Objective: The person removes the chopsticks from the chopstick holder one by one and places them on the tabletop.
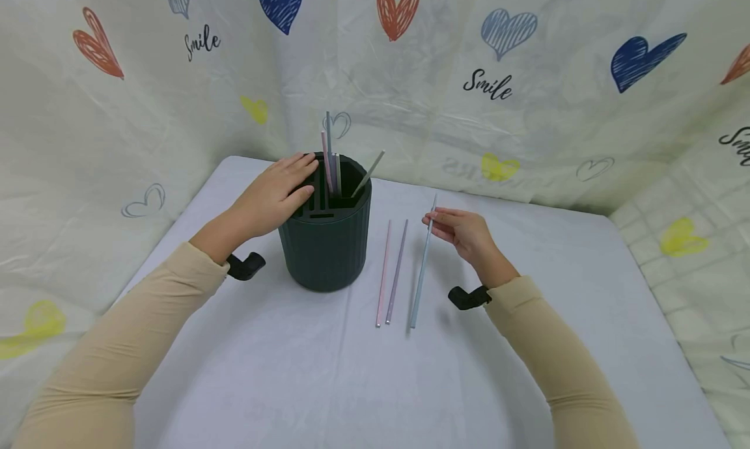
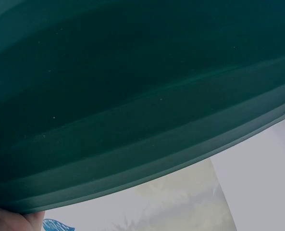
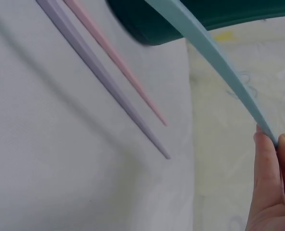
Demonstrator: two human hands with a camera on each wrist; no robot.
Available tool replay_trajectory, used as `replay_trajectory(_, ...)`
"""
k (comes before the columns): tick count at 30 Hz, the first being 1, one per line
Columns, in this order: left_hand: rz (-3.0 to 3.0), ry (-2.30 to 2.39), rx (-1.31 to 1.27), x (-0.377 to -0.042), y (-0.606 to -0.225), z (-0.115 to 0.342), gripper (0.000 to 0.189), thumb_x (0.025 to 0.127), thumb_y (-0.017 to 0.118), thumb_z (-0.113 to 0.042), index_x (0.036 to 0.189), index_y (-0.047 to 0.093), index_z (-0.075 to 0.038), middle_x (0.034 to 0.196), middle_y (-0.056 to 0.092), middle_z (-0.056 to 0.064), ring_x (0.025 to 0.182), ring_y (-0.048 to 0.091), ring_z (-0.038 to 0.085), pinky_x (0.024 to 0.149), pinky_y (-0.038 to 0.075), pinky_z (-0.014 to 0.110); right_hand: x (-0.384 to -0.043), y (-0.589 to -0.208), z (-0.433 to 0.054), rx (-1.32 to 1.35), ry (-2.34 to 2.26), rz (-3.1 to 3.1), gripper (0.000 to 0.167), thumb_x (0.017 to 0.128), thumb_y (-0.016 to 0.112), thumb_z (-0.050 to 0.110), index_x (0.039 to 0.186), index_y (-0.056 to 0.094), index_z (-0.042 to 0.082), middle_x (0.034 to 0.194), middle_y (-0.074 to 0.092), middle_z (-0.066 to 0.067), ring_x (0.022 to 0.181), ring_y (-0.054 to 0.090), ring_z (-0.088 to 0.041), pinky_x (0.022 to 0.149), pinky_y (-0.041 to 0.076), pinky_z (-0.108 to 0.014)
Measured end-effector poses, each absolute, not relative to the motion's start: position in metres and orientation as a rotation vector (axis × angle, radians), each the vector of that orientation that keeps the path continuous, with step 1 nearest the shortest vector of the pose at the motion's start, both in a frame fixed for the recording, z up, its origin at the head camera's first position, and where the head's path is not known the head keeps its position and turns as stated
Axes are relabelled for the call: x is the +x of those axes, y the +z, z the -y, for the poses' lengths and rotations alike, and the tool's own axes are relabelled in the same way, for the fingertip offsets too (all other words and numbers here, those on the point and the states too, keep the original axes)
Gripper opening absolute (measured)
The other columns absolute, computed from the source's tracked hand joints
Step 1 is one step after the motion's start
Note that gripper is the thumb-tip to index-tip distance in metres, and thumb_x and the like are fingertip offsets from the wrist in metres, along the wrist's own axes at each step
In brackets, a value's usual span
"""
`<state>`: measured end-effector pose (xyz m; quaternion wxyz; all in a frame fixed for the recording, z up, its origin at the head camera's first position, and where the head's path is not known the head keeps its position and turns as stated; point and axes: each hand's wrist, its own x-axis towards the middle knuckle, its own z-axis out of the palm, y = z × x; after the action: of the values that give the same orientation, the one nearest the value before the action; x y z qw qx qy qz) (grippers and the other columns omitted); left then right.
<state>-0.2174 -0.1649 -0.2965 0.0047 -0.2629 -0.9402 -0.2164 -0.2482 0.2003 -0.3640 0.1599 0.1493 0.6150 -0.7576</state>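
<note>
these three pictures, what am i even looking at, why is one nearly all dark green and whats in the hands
There is no machine, only a person with three cameras. The wide picture comes from a head camera looking down at a table covered with a white cloth. The other two come from cameras strapped to each wrist.

The left hand rests on the rim of a dark green holder with several sticks standing in it. Its wrist camera sits so close that the holder's wall fills the picture green.

The right hand pinches a light blue stick near its top. A pink stick and a lilac stick lie side by side on the cloth.
</note>
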Motion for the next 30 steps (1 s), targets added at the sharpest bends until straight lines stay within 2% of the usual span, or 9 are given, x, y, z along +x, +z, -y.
replay_trajectory(11, 2.963, -0.671, -0.818, -0.216, -0.294, 0.164, 0.057, 0.109, 0.034, -0.031, 0.158, 0.022, -0.004, 0.167, 0.016, 0.011, 0.157, 0.008, 0.03, 0.129, 0.006, 0.048, -0.264, -0.389, -0.202, 0.5, -2.108, -1.74, 0.052, 0.098, 0.058, 0.0, 0.147, 0.041, -0.007, 0.077, 0.076, 0.0, 0.075, 0.076, -0.01, 0.075, 0.06, -0.02)
replay_trajectory(19, 2.969, -0.673, -0.82, -0.216, -0.294, 0.165, 0.057, 0.109, 0.033, -0.031, 0.158, 0.022, -0.004, 0.168, 0.016, 0.012, 0.157, 0.007, 0.031, 0.128, 0.006, 0.049, -0.274, -0.411, -0.2, 0.561, -2.065, -1.743, 0.049, 0.095, 0.061, -0.002, 0.142, 0.048, -0.007, 0.075, 0.076, -0.002, 0.073, 0.076, -0.011, 0.07, 0.061, -0.021)
replay_trajectory(26, 2.957, -0.677, -0.818, -0.216, -0.295, 0.164, 0.057, 0.109, 0.034, -0.031, 0.158, 0.023, -0.004, 0.167, 0.016, 0.011, 0.157, 0.008, 0.03, 0.128, 0.007, 0.049, -0.281, -0.429, -0.198, 0.678, -2.011, -1.815, 0.026, 0.092, 0.068, 0.0, 0.118, 0.067, -0.003, 0.07, 0.075, -0.002, 0.07, 0.075, -0.012, 0.063, 0.061, -0.021)
replay_trajectory(30, 2.96, -0.672, -0.818, -0.216, -0.294, 0.164, 0.057, 0.109, 0.033, -0.031, 0.158, 0.022, -0.004, 0.167, 0.016, 0.012, 0.157, 0.008, 0.031, 0.128, 0.007, 0.05, -0.284, -0.434, -0.198, 0.734, -1.936, -1.905, 0.014, 0.089, 0.072, 0.001, 0.102, 0.069, 0.002, 0.064, 0.072, 0.001, 0.062, 0.072, -0.009, 0.06, 0.06, -0.019)
